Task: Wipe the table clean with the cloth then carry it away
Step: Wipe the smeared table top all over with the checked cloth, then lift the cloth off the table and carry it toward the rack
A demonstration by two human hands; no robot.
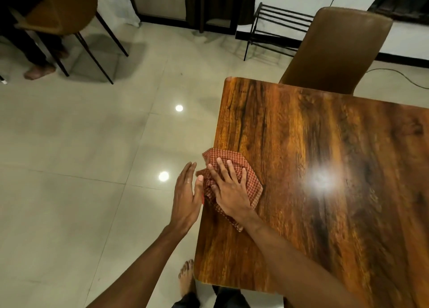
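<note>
A red checked cloth (239, 163) lies crumpled at the left edge of the glossy wooden table (325, 168), partly hanging over that edge. My right hand (228, 188) presses flat on top of the cloth, fingers spread. My left hand (186, 193) is held just off the table's left edge, fingers straight and together, palm toward the cloth and close to its overhanging part. Whether it touches the cloth I cannot tell.
A brown chair (334, 49) is pushed in at the table's far side. Another chair (62, 8) stands far left with a person's bare foot (38, 71) beside it. A black metal rack (276, 26) is against the wall. My bare foot (186, 277) is on the tiled floor.
</note>
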